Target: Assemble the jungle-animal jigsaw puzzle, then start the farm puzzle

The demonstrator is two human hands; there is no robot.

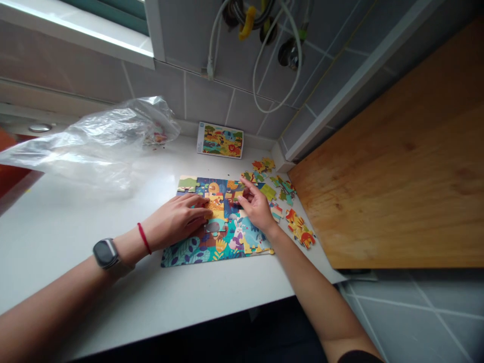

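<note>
A partly assembled colourful jigsaw puzzle point(212, 247) lies on the white counter point(75, 227). My left hand point(177, 219) rests flat on its middle, fingers pressing down on the joined pieces. My right hand point(257, 204) lies on the puzzle's right part, fingertips touching a piece near the top. Whether it grips that piece I cannot tell. Several loose pieces point(298, 227) are scattered to the right of the puzzle. My left wrist carries a dark watch point(106, 252) and a red band.
A reference picture card point(220, 140) leans against the tiled back wall. A crumpled clear plastic bag point(94, 141) sits at the back left. A wooden board point(397, 166) borders the counter on the right. Cables and hoses point(260, 30) hang on the wall above.
</note>
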